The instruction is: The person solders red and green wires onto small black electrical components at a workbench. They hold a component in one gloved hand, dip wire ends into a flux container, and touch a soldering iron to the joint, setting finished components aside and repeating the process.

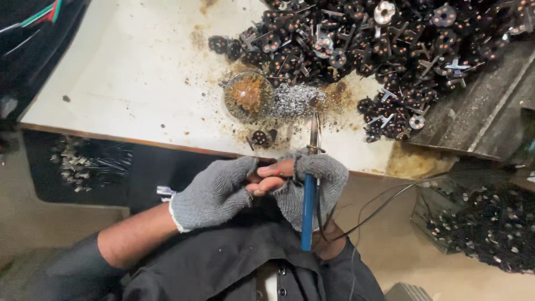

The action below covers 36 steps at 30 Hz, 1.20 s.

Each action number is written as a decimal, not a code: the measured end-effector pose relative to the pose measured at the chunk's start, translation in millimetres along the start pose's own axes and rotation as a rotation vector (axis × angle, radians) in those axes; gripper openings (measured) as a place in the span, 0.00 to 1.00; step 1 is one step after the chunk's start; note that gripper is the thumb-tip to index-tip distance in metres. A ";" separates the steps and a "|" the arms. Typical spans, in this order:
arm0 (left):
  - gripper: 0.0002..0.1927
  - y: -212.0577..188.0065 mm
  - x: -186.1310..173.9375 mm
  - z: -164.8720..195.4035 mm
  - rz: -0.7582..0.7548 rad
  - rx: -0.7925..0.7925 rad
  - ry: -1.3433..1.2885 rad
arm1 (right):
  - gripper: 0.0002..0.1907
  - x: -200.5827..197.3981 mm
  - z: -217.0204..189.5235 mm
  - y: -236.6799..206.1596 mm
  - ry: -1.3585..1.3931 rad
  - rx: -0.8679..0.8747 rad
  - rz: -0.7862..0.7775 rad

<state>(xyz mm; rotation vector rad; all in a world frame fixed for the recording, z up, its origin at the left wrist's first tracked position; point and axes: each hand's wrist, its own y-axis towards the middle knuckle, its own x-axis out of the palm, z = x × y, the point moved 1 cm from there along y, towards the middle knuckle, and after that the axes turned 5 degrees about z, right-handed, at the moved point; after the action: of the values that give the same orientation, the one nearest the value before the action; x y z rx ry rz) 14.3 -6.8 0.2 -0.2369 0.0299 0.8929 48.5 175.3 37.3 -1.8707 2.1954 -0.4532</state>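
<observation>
My right hand (319,184) is closed around a blue-handled soldering iron (309,192). Long axis runs near-to-far, almost straight: handle end toward me, metal tip pointing far, sitting over the near edge of the tabletop (139,72). It's just short of the pile of grey metal wool (298,99). My left hand (214,192) is curled shut, fingertips meeting the right hand's fingers; whatever's pinched there is too small to tell, just a bit of red and green showing. Both hands are in grey fingerless gloves.

Round glass dish (248,96) with brown residue sits just left of the wool. A couple of small dark parts (259,137) lie between the dish and the tabletop edge. A big heap of dark round parts with metal prongs (379,50) fills the far right. A bin of similar parts (490,228) is lower right, off the tabletop. The iron's black cord (379,209) loops off right of my hand.
</observation>
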 end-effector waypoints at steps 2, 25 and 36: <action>0.09 -4.9 10.1 -15.3 -0.026 0.086 0.009 | 0.05 -6.8 0.9 -4.4 -0.129 -0.079 0.013; 0.05 1.7 -1.9 8.6 0.247 0.119 0.035 | 0.06 -26.4 44.6 -10.2 -0.351 -0.282 0.067; 0.04 1.8 -0.9 7.0 0.247 0.070 -0.020 | 0.10 -32.3 56.3 -17.6 -0.362 -0.310 0.079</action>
<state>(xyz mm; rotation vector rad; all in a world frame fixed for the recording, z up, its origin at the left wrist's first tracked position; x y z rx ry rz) 11.9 -4.8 6.8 -0.1606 0.0727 1.1381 90.4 199.6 -9.4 -1.8210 2.1680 0.2396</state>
